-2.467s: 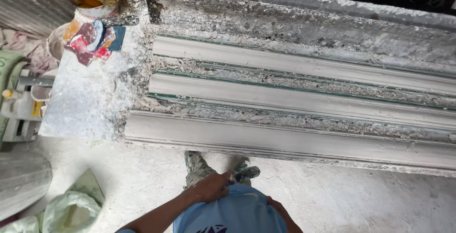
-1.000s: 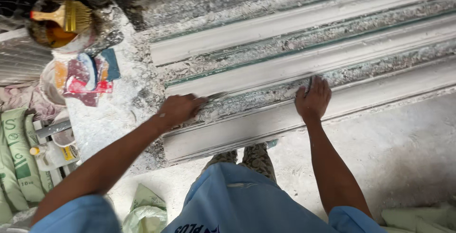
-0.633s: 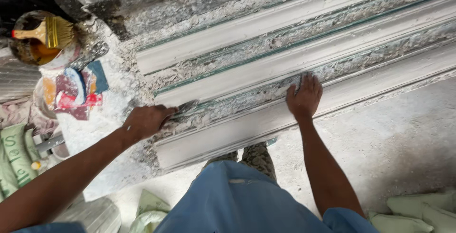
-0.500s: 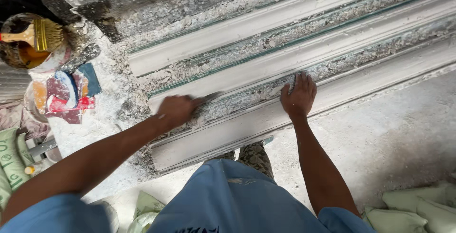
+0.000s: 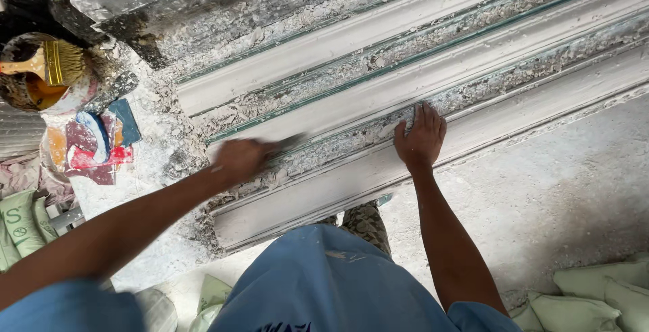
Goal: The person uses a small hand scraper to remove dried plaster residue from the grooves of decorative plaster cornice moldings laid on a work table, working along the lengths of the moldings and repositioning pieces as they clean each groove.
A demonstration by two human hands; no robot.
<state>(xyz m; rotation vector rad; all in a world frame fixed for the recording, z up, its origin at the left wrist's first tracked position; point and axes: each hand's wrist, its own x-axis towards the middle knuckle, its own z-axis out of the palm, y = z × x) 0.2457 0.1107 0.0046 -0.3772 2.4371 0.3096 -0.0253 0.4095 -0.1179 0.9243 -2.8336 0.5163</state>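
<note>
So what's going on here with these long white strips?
A person leans over long plaster mouldings lying side by side on a crusted bench. The left hand, blurred, holds a dark flat tool against the crumbly strip between two mouldings. The right hand rests flat on the nearest moulding. A brush sits in a pot at the left.

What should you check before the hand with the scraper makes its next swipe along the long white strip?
1. Left hand gripping the scraper: ok, though blurred.
2. Right hand flat on the nearest white moulding strip, steadying it: ok.
3. Right hand's fingers apart from the blade: ok.
4. Crusty plaster bits between strips cleared: not ok.
5. Blade edge condition: cannot tell.
</note>
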